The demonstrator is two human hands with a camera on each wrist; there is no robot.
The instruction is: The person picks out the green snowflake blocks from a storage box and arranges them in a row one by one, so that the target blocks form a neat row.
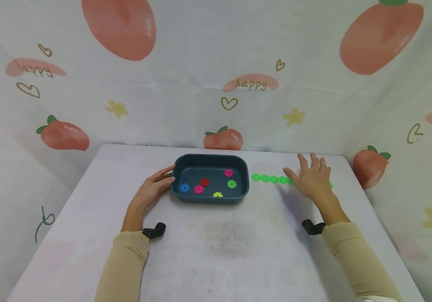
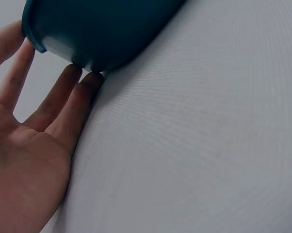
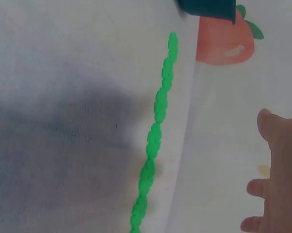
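A dark teal rectangular tub stands on the table with several small notched plastic discs inside, in pink, red, blue, green and yellow. My left hand touches the tub's left end; in the left wrist view its extended fingertips meet the outer wall and rim. To the right of the tub lies a straight row of bright green notched discs, end to end. My right hand hovers over that row with fingers spread and nothing in them, hiding part of it. The right wrist view shows the green row uncovered.
The white tabletop ends at a fabric backdrop printed with fruit, hearts and flowers, close behind the tub. Black wrist cameras are strapped at both sleeve cuffs.
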